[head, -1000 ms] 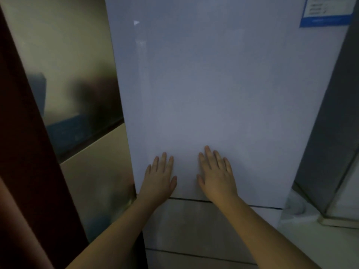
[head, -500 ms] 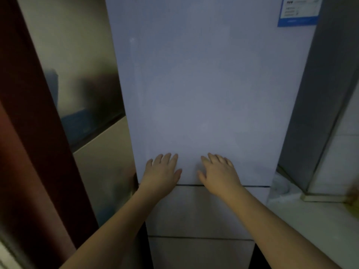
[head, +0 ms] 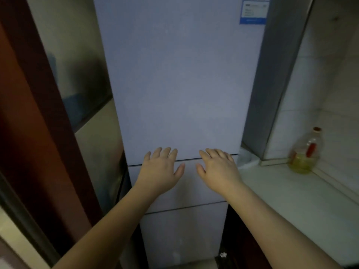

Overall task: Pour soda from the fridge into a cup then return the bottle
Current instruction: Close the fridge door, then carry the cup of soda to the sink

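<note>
Fridge (head: 180, 78): doors shut, filling centre of view; soda bottle not visible.
Left hand (head: 160, 169) and right hand (head: 218, 169), both spread flat and empty, over the seam below the upper door; oil bottle (head: 306, 152) on counter (head: 291, 191) at right.
</note>
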Tool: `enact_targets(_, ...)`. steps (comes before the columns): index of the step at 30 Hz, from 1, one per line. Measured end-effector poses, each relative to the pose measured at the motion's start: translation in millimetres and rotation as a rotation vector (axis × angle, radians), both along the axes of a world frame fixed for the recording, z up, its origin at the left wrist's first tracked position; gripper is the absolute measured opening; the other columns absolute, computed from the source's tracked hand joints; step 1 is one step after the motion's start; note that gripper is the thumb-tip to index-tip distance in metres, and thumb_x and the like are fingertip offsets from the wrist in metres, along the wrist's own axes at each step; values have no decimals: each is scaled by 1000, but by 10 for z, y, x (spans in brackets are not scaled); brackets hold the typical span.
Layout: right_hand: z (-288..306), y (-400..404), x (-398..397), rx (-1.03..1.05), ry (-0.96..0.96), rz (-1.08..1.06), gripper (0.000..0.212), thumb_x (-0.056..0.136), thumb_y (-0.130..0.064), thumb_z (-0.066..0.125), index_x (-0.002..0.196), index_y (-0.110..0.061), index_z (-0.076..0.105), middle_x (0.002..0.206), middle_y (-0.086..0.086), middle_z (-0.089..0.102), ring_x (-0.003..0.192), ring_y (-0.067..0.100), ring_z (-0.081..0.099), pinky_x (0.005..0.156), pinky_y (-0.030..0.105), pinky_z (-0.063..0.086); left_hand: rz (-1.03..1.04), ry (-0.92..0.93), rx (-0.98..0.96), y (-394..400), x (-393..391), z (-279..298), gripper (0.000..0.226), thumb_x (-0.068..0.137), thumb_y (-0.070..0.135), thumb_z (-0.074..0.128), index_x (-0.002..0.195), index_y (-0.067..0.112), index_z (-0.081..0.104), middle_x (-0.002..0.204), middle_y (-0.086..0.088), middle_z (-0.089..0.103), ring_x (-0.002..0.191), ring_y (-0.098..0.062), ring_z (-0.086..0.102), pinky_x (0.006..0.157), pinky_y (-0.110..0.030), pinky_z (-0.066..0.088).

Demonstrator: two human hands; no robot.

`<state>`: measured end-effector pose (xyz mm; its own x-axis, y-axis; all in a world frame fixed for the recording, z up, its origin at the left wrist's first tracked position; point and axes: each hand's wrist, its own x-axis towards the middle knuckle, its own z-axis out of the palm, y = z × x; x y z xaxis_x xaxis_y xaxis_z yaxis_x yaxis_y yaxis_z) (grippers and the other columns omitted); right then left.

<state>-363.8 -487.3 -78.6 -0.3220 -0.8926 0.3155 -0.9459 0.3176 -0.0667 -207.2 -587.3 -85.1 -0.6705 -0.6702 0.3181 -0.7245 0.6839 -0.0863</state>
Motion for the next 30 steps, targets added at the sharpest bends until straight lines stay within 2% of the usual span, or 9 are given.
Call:
enact_targets(3,30,265,2,2,5,-62,55,98,-46,32,148,-22,31,151,1,35,138,22,29,113,38,20,-63,4,21,158,-75,27,94,77,64,-8,152,20,28,156,-1,33,144,-24,27,115,-48,22)
enact_targets(7,83,638,-60,10,26,-155,54,98,-46,30,147,-23,31,150,-1,37,137,21,30,111,37,21,-151,13,41,394,-267,74,71,94,61,13,153,22,24,158,0,28,145,-23,22,117,-47,19)
enact_targets(11,136,1046,-170,19,32,-264,54,97,-47,32,145,-22,36,145,1,43,134,22,35,108,38,27,-254,5,42,738,-508,144,90,78,64,-7,152,23,26,157,0,30,144,-23,25,116,-48,21)
enact_targets(14,154,1395,-264,19,23,-339,53,97,-46,32,144,-22,37,145,1,43,134,22,35,108,38,27,-335,1,36,1010,-731,155,73,92,61,9,152,22,26,157,1,30,143,-23,25,115,-47,21)
enact_targets(15,154,1526,-296,20,21,-364,53,97,-46,32,144,-22,37,146,1,42,135,22,34,108,37,26,-366,5,38,1122,-805,166,75,90,62,8,151,22,27,156,1,31,143,-23,26,115,-47,21)
enact_targets(18,145,1953,-397,31,8,-438,55,98,-47,30,147,-23,33,150,1,38,136,21,31,108,36,24,-457,4,36,1500,-1020,202,89,78,63,-4,149,23,31,154,1,34,141,-21,28,113,-45,24)
enact_targets(23,99,2778,-500,34,-16,-560,55,99,-48,27,149,-23,28,152,1,34,138,21,29,110,37,22,-593,-5,57,2208,-1377,155,67,95,60,17,151,24,26,157,1,30,144,-22,24,113,-46,23)
enact_targets(30,-44,4138,-496,45,-44,-757,56,99,-48,27,150,-25,25,156,2,26,139,23,28,112,38,20,-794,-45,95,3519,-1642,67,64,98,57,23,153,25,23,159,2,26,146,-21,20,116,-49,17)
